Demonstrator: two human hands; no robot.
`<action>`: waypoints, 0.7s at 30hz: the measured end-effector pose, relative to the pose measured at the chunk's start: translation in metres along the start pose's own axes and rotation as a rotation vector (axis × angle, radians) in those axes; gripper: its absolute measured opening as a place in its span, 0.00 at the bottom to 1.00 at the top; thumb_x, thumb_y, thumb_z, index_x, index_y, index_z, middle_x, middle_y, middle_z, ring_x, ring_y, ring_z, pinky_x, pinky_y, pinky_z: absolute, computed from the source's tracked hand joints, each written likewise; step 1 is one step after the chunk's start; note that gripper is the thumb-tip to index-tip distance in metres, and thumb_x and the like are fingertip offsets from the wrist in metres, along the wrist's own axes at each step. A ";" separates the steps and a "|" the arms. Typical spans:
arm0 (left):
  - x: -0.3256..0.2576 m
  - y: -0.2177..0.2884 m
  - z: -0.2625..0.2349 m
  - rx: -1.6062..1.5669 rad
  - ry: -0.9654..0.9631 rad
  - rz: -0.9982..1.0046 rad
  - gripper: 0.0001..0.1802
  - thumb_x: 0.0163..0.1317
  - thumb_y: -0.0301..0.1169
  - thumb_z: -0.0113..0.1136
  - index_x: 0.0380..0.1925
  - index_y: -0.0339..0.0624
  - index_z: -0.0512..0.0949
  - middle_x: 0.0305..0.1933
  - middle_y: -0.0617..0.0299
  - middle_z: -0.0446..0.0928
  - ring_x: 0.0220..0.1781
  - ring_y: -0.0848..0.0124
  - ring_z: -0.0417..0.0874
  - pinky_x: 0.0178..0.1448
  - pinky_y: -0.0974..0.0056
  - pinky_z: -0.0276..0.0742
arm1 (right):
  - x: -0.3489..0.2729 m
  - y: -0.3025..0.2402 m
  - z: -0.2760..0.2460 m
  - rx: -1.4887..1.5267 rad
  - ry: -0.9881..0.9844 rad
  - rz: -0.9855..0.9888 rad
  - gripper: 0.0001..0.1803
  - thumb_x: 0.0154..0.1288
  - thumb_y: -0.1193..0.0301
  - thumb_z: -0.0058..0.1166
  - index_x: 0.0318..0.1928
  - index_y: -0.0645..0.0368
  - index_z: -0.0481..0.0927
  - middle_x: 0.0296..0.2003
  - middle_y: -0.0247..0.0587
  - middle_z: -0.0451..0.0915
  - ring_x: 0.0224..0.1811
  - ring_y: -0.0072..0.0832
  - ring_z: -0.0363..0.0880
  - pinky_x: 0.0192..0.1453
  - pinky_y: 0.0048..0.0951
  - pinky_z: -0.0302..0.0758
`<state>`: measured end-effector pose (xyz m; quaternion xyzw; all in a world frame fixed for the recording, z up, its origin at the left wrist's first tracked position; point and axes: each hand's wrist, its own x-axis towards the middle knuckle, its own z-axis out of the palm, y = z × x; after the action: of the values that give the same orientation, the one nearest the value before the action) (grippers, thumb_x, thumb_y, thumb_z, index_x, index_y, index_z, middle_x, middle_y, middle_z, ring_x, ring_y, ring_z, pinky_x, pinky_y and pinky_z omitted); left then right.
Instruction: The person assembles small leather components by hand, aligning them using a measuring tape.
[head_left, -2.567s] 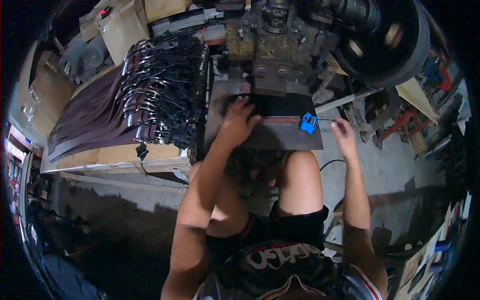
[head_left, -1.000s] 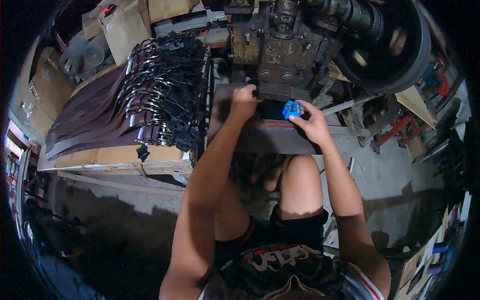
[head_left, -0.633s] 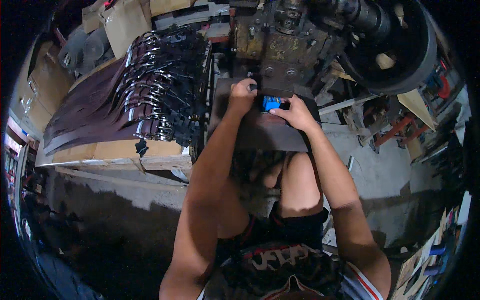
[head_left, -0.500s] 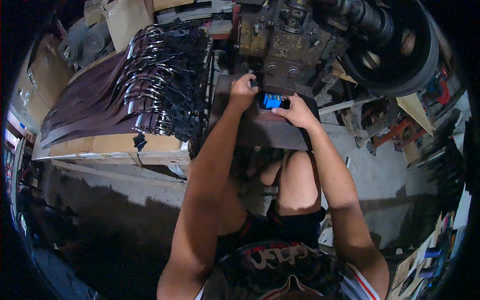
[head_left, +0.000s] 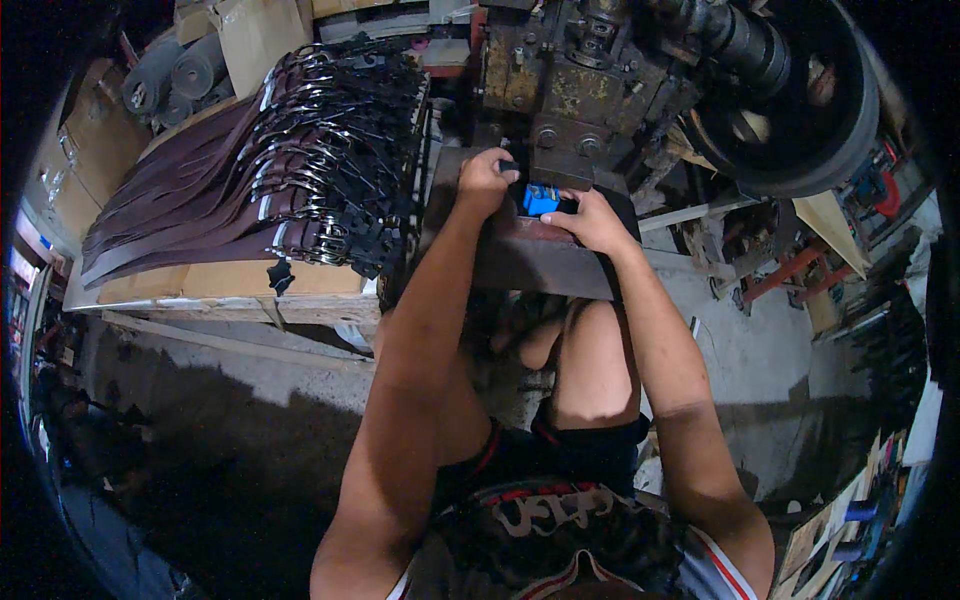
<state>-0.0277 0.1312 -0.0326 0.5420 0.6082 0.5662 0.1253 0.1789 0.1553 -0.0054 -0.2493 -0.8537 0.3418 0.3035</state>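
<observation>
A small bright-blue block-like piece (head_left: 541,200) sits on the worn metal bed (head_left: 520,268) of a press, just in front of its heavy ram. My right hand (head_left: 597,222) is closed at the block's right side, thumb toward its near edge and fingers partly hidden behind. To the left of the block, my left hand (head_left: 485,180) pinches a small dark piece (head_left: 508,167) between thumb and fingertips. That piece is too small and dim to name. A brown leather strip or reddish plate (head_left: 537,230) lies on the bed in front of the blue block.
The greasy press body (head_left: 575,85) rises beyond my hands, with a large black flywheel (head_left: 855,130) at its right. On the left, a cardboard-topped table (head_left: 240,283) bears many dark brown belts (head_left: 180,200) with metal buckles. Red-legged metal frames (head_left: 780,270) stand at the right.
The blue block and my right hand have shifted very slightly left. My left hand keeps its pinch on the dark piece, nearly unmoved.
</observation>
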 end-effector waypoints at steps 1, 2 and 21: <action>0.000 0.002 0.000 0.005 -0.002 0.001 0.15 0.40 0.27 0.69 0.32 0.39 0.79 0.20 0.56 0.73 0.25 0.64 0.75 0.34 0.61 0.70 | 0.000 0.002 0.000 0.005 -0.003 0.000 0.30 0.46 0.73 0.67 0.51 0.65 0.72 0.49 0.48 0.75 0.51 0.35 0.74 0.58 0.32 0.67; 0.000 0.004 0.000 0.010 -0.004 0.001 0.16 0.40 0.27 0.69 0.32 0.39 0.79 0.20 0.55 0.73 0.25 0.64 0.75 0.34 0.61 0.70 | 0.000 0.004 -0.001 0.004 0.000 0.000 0.30 0.46 0.73 0.67 0.51 0.65 0.72 0.49 0.48 0.75 0.51 0.35 0.74 0.58 0.32 0.67; 0.000 -0.001 0.003 0.022 0.039 -0.017 0.15 0.41 0.28 0.69 0.32 0.40 0.80 0.21 0.58 0.75 0.23 0.68 0.76 0.32 0.63 0.73 | 0.000 0.027 0.006 -0.136 0.040 0.017 0.28 0.47 0.58 0.65 0.47 0.60 0.79 0.46 0.54 0.75 0.51 0.46 0.71 0.58 0.39 0.65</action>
<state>-0.0261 0.1329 -0.0339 0.5271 0.6211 0.5690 0.1121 0.1805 0.1703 -0.0290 -0.2831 -0.8666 0.2806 0.3002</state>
